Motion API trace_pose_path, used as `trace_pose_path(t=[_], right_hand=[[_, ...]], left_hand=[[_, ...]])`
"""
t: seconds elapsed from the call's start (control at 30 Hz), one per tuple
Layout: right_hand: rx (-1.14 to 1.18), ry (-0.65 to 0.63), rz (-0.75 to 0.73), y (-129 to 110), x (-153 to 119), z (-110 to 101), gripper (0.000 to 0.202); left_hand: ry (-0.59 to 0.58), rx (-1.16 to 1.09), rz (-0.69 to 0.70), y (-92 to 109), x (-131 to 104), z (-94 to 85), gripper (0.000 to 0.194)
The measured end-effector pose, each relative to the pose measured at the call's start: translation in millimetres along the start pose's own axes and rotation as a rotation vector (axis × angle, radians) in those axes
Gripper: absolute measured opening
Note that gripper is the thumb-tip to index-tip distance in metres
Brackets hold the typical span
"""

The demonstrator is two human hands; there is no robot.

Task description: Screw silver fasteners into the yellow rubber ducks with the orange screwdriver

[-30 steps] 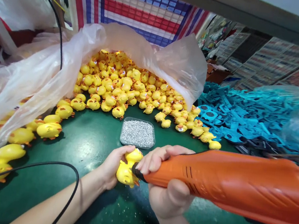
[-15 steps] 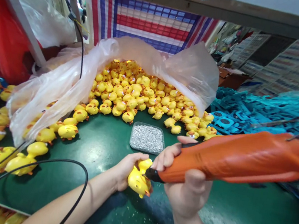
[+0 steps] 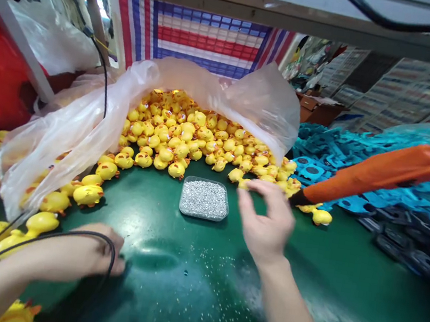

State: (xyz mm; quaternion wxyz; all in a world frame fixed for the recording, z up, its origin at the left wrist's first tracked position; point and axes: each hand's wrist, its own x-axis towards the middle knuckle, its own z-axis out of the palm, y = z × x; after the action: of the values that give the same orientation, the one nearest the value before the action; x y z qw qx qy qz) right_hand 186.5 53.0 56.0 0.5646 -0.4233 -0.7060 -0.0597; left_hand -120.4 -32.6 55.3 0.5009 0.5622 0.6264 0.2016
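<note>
My right hand (image 3: pixel 268 220) is raised over the table, right of a clear tray (image 3: pixel 202 216) of small silvery metal pieces (image 3: pixel 204 198), which look like screws. Its thumb and index finger curve towards each other with a gap inside, and nothing shows in it. Just beyond that hand, a power screwdriver wrapped in orange (image 3: pixel 378 174) hangs slantwise, its dark tip close to the fingers. My left hand (image 3: pixel 94 253) is low over the table at left, blurred, behind a black cable (image 3: pixel 67 233); its fingertips are hidden. Yellow toy ducks (image 3: pixel 42 224) lie beside it.
A heap of yellow ducks (image 3: pixel 186 135) spills from a clear plastic bag (image 3: pixel 70 128) at the back. Turquoise plastic parts (image 3: pixel 321 150) and black parts (image 3: pixel 408 243) lie at right. One duck (image 3: pixel 322 217) lies under the screwdriver. A beam (image 3: pixel 237 11) crosses overhead.
My right hand has let go of the orange screwdriver, which now hangs farther right. My left hand has moved left and down, and the duck it held is no longer between my hands.
</note>
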Motion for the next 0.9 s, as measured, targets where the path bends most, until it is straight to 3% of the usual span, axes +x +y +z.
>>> trace_pose_path(t=[0.07,0.13,0.17,0.3,0.4,0.5,0.63,0.8,0.9], right_hand=[[-0.136,-0.560,0.172,10,-5,21,0.009],[-0.204,-0.773,0.253,19,-9,41,0.008],[-0.217,-0.822,0.271,23,-10,50,0.006],[-0.217,-0.872,0.304,34,-16,68,0.011],[-0.209,-0.856,0.328,37,-17,67,0.014],[-0.185,-0.821,0.337,42,-17,64,0.015],[-0.132,-0.771,0.349,52,-14,62,0.017],[-0.050,-0.739,0.365,60,-10,61,0.012],[0.003,-0.715,0.374,53,-10,61,0.012]], left_hand=[[0.284,0.384,0.024,-1,22,-8.5,0.024],[0.578,0.611,0.080,-2,41,-20.1,0.020],[0.660,0.722,0.070,-5,48,-26.1,0.023],[0.676,1.056,-0.183,-24,64,-39.8,0.044],[0.643,1.074,-0.266,-36,71,-40.5,0.051],[0.552,1.067,-0.281,-35,74,-41.8,0.051],[0.458,1.098,-0.250,-19,71,-40.1,0.041],[0.488,1.146,-0.114,3,67,-19.6,0.041],[0.490,0.833,0.038,22,68,2.2,0.035]])
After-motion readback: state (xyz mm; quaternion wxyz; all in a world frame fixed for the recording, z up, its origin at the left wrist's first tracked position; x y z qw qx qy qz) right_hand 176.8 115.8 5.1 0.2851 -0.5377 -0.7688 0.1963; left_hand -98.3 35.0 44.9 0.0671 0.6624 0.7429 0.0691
